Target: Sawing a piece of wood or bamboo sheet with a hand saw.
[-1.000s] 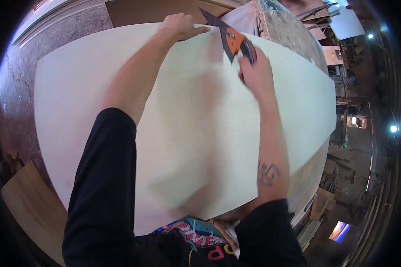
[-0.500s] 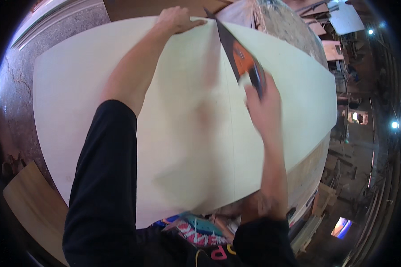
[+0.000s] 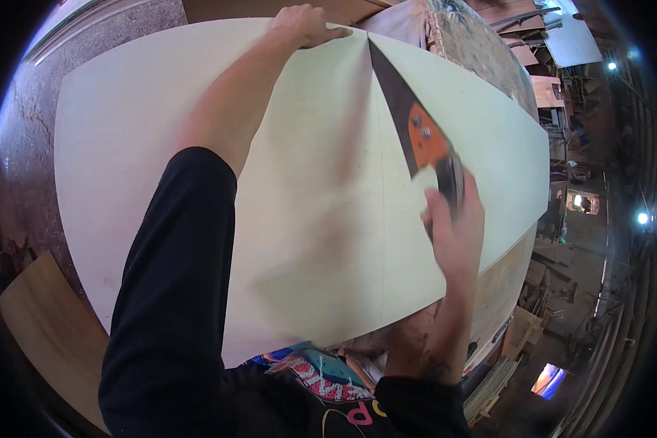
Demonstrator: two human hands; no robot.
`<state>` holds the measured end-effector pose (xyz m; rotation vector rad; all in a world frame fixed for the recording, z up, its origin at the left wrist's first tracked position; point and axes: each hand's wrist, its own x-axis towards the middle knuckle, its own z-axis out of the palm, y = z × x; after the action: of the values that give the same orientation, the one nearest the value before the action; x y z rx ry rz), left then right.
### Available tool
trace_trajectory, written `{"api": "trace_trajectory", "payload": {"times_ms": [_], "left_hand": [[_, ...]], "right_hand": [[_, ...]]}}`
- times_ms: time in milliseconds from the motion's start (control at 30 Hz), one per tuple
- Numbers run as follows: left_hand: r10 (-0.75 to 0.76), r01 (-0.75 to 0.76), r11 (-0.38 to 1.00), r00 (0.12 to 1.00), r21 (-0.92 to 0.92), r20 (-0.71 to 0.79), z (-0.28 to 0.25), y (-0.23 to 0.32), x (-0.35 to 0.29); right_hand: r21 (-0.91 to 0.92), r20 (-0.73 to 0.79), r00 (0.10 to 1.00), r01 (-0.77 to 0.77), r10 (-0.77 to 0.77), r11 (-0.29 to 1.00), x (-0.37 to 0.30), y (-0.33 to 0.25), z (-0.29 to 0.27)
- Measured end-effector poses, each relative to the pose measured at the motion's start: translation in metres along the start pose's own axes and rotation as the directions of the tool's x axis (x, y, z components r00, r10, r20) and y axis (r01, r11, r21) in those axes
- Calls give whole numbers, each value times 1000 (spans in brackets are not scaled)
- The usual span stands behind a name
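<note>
A large pale plywood sheet (image 3: 197, 131) spreads across the view, with a thin straight line running down its middle. At its far edge, my left hand (image 3: 301, 27) is closed over the rim, thumb pointing right toward the saw. My right hand (image 3: 456, 226) grips the dark handle of a handsaw (image 3: 405, 109), which has a dark blade and an orange section by the handle. The blade slants away from me, its tip at the sheet's far edge beside my left thumb, where a short cut meets the line. My right fingers are partly hidden behind the handle.
A worn, rough-topped block (image 3: 474, 47) stands beyond the far right edge. A brown wood panel (image 3: 55, 336) leans at the lower left, above a concrete floor (image 3: 22, 146). Boards and scrap wood (image 3: 525, 332) clutter the right side.
My right hand has drawn the handsaw back toward me and slightly right, so its tip no longer reaches past the sheet's edge. My left hand stays on the far edge.
</note>
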<state>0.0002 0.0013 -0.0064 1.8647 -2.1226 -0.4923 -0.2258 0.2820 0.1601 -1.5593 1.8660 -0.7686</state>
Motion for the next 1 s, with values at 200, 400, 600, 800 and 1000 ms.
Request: {"api": "trace_trajectory", "payload": {"times_ms": [200, 400, 600, 800, 1000], "left_hand": [[21, -20, 999, 999, -29, 31, 2, 18, 2], [-12, 14, 999, 1000, -51, 28, -5, 2, 4], [-28, 28, 1000, 999, -11, 39, 3, 2, 7], [-1, 2, 1000, 999, -26, 36, 7, 14, 11], [29, -29, 998, 1000, -49, 0, -17, 7, -15]], "right_hand": [[-216, 61, 997, 49, -36, 975, 162, 8, 53], [-183, -12, 991, 128, -133, 975, 54, 15, 30], [-114, 0, 997, 70, -71, 991, 5, 7, 9], [-253, 12, 995, 96, -96, 963, 148, 14, 55], [-74, 12, 1000, 11, -10, 997, 11, 15, 11]]}}
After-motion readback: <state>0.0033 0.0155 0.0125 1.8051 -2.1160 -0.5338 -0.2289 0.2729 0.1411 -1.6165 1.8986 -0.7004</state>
